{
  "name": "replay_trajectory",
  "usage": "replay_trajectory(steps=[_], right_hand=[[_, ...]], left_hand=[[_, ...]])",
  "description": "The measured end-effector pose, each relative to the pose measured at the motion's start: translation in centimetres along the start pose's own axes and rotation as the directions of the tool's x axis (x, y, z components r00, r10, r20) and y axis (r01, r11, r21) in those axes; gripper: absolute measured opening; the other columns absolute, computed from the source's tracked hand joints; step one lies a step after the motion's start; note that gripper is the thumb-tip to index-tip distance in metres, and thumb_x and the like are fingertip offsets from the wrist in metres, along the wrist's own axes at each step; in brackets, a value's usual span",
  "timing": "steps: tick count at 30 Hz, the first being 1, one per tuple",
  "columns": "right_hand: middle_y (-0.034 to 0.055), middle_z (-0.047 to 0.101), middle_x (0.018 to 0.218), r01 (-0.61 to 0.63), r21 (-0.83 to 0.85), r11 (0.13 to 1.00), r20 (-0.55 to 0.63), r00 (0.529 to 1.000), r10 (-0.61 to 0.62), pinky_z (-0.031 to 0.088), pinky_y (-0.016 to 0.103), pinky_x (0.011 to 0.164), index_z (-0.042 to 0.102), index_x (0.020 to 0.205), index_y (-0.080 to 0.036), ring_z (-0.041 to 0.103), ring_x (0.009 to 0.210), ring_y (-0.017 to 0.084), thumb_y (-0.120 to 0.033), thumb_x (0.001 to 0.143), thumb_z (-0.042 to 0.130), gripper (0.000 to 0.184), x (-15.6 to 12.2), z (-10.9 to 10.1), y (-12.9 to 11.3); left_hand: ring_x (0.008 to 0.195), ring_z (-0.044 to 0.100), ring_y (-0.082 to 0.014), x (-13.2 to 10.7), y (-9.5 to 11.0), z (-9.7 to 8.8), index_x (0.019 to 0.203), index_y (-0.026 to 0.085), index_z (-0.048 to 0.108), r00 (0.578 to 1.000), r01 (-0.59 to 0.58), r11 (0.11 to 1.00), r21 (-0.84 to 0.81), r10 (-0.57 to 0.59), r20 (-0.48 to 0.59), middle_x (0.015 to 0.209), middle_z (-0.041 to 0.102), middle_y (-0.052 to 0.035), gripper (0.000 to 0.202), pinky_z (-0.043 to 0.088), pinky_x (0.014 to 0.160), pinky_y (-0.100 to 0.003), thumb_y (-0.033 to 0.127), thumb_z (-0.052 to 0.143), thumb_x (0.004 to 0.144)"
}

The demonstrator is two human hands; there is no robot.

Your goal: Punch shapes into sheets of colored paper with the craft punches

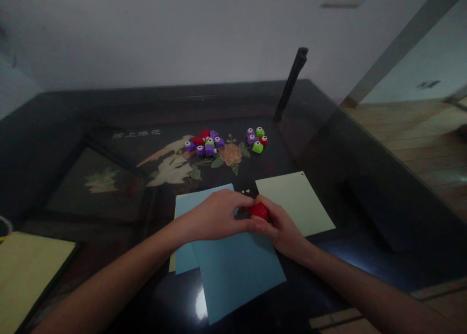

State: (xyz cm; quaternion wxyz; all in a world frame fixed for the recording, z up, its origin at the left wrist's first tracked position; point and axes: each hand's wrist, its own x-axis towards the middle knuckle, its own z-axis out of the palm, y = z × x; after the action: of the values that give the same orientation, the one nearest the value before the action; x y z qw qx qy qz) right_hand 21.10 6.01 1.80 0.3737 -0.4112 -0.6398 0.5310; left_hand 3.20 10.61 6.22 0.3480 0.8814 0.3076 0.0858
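Above the papers, my right hand (pixel 282 229) grips a small rounded red toy piece (pixel 259 211) between thumb and fingers. From the other side, my left hand (pixel 219 215) brings its thumb and fingertips against the same piece; part of the contact is hidden. Beneath the hands lie sheets of blue paper (pixel 237 275) and, to the right, a pale green sheet (pixel 310 207). Tiny white bits (pixel 245 191) lie just beyond my fingertips on the dark table.
Farther back sit a cluster of purple, red and green eyed toy pieces (pixel 209 144) and a smaller group of eyed pieces (pixel 257 148). A black upright bar (pixel 291 83) stands near the wall. A yellow pad (pixel 36 266) lies at left on the glossy dark table (pixel 120 202).
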Motion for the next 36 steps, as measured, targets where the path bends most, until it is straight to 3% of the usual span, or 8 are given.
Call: replay_trajectory(steps=[9,13,15,17,22,26,31,36], right_hand=[[-0.0041,0.040,0.064,0.024,-0.077,0.997,-0.020,0.999,-0.026,0.027,0.026,0.055,0.042,0.072,-0.021,0.034,0.059,0.013,-0.054,0.084,0.054,0.037,0.5,-0.4,0.6],[-0.0039,0.041,0.066,-0.001,-0.133,0.991,-0.087,0.996,-0.011,0.030,0.026,0.059,0.042,0.072,-0.021,0.038,0.062,0.013,-0.042,0.086,0.054,0.027,1.0,-1.0,0.7],[-0.0042,0.039,0.065,-0.015,-0.098,0.995,-0.154,0.988,0.000,0.030,0.026,0.058,0.041,0.070,-0.022,0.037,0.061,0.013,-0.041,0.086,0.053,0.027,1.1,-1.3,0.6],[-0.0045,0.037,0.064,-0.039,-0.051,0.998,-0.190,0.981,0.029,0.029,0.026,0.056,0.041,0.070,-0.022,0.035,0.059,0.013,-0.041,0.086,0.051,0.027,1.1,-1.5,0.4],[-0.0039,0.037,0.065,-0.081,0.009,0.997,-0.170,0.982,0.082,0.030,0.026,0.056,0.041,0.070,-0.022,0.035,0.060,0.013,-0.044,0.087,0.051,0.030,1.1,-1.1,0.6],[-0.0020,0.041,0.066,-0.092,-0.006,0.996,-0.174,0.981,0.090,0.034,0.027,0.058,0.043,0.068,-0.023,0.039,0.062,0.015,-0.054,0.086,0.052,0.037,1.1,-0.6,0.7],[-0.0006,0.046,0.066,-0.184,0.055,0.981,-0.124,0.974,0.190,0.038,0.028,0.054,0.051,0.072,-0.023,0.045,0.060,0.016,-0.062,0.084,0.051,0.041,0.9,-0.5,0.7],[-0.0005,0.052,0.070,-0.241,0.157,0.958,-0.107,0.960,0.259,0.039,0.026,0.050,0.061,0.093,-0.021,0.048,0.056,0.013,-0.057,0.088,0.050,0.039,0.8,-0.3,1.1]], left_hand=[[0.083,0.060,-0.0205,0.5,-0.4,0.8,0.092,0.017,0.062,0.999,0.018,0.997,0.077,-0.015,-0.033,0.089,0.066,-0.0042,0.043,0.041,0.071,-0.029,0.058,0.049,0.090],[0.098,0.060,-0.0268,-0.9,-1.2,-0.1,0.112,0.019,0.061,0.992,0.112,0.982,0.151,-0.101,-0.078,0.105,0.067,-0.0077,0.052,0.042,0.086,-0.038,0.062,0.055,0.083],[0.100,0.060,-0.0265,-2.7,-1.9,-0.6,0.124,0.022,0.055,0.970,0.210,0.974,0.089,-0.196,-0.144,0.108,0.066,-0.0068,0.058,0.042,0.089,-0.040,0.060,0.060,0.080],[0.096,0.062,-0.0243,-4.9,-2.7,-0.7,0.126,0.022,0.053,0.932,0.300,0.954,-0.014,-0.297,-0.207,0.104,0.067,-0.0058,0.055,0.044,0.087,-0.038,0.053,0.062,0.081],[0.064,0.056,-0.0164,-8.3,-3.9,0.9,0.112,0.019,0.061,0.823,0.416,0.864,-0.282,-0.490,-0.288,0.066,0.056,0.0037,0.039,0.047,0.067,-0.030,0.043,0.061,0.081],[0.063,0.056,-0.0160,-8.8,-4.2,2.1,0.090,0.017,0.063,0.775,0.386,0.776,-0.498,-0.566,-0.281,0.067,0.057,0.0017,0.031,0.045,0.059,-0.026,0.046,0.061,0.080],[0.051,0.048,-0.0123,-8.9,-3.7,2.6,0.091,0.019,0.058,0.742,0.329,0.713,-0.619,-0.601,-0.299,0.056,0.052,0.0060,0.029,0.037,0.048,-0.022,0.047,0.060,0.082],[0.050,0.050,-0.0124,-8.9,-3.3,2.4,0.092,0.019,0.060,0.714,0.316,0.659,-0.683,-0.639,-0.286,0.057,0.056,0.0054,0.030,0.037,0.047,-0.021,0.045,0.064,0.079]])
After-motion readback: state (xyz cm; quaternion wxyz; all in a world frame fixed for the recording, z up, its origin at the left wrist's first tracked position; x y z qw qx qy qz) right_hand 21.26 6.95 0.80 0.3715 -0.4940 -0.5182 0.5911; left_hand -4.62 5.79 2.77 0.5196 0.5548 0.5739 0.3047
